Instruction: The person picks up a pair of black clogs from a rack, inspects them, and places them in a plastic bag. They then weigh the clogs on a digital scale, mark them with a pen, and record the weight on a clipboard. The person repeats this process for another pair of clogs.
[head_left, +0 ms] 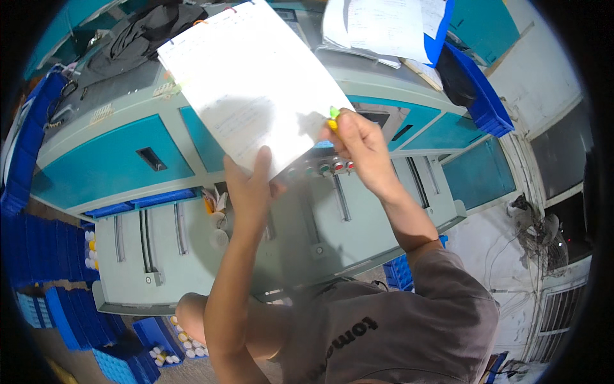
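My left hand (248, 191) grips the lower edge of a white paper pad (256, 70), thumb on top and the other fingers mostly hidden beneath. Handwriting shows faintly on the glare-bright sheet, and coloured bits stick out at its upper left edge. At the pad's right edge my right hand (363, 150) is closed around a small green-and-yellow pen (333, 118). Its green part points up over the paper; most of the pen is hidden by the fingers. The pad is held tilted above the front of a machine bench.
A pale green bench (294, 249) with slotted rails lies below, with red and green buttons (338, 166) behind it. More papers (387, 25) rest at the back right beside a blue bin (489, 115). Dark cloth (137, 41) lies at the back left. Blue crates (45, 249) stand left.
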`<control>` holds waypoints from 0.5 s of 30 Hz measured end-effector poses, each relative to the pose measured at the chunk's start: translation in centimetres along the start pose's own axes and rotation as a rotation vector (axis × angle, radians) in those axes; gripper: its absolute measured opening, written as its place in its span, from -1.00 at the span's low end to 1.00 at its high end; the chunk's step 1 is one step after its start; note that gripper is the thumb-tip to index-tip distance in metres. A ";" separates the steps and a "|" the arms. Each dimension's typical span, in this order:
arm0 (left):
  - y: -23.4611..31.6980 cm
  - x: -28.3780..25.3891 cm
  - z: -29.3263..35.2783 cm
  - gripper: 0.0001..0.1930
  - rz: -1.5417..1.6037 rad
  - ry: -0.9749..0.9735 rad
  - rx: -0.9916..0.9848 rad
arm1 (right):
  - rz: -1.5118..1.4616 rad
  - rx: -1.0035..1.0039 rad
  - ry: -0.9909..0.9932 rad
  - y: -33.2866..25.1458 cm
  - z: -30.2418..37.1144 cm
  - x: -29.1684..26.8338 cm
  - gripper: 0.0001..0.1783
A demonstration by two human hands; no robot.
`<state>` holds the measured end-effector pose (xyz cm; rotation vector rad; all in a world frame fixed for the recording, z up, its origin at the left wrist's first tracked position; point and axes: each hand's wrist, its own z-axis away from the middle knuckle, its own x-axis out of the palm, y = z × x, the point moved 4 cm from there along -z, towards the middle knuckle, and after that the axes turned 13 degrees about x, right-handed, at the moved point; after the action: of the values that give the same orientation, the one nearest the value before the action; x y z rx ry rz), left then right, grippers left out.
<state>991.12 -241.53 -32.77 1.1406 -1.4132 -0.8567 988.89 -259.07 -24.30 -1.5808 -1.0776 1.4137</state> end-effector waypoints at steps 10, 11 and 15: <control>-0.5 -0.1 -0.2 -0.50 0.044 -0.002 0.011 | -0.284 0.218 -0.199 1.4 0.6 0.2 -0.54; -0.5 -0.1 -0.2 -0.49 0.046 -0.005 0.012 | -0.286 0.200 -0.181 1.4 0.6 0.2 -0.51; -0.5 -0.1 -0.1 -0.46 0.029 -0.005 -0.004 | -0.174 0.120 -0.112 0.8 0.8 0.3 -0.54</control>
<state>991.32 -241.56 -33.29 1.1131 -1.4283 -0.8419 988.16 -259.10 -25.19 -1.3032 -1.1444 1.4340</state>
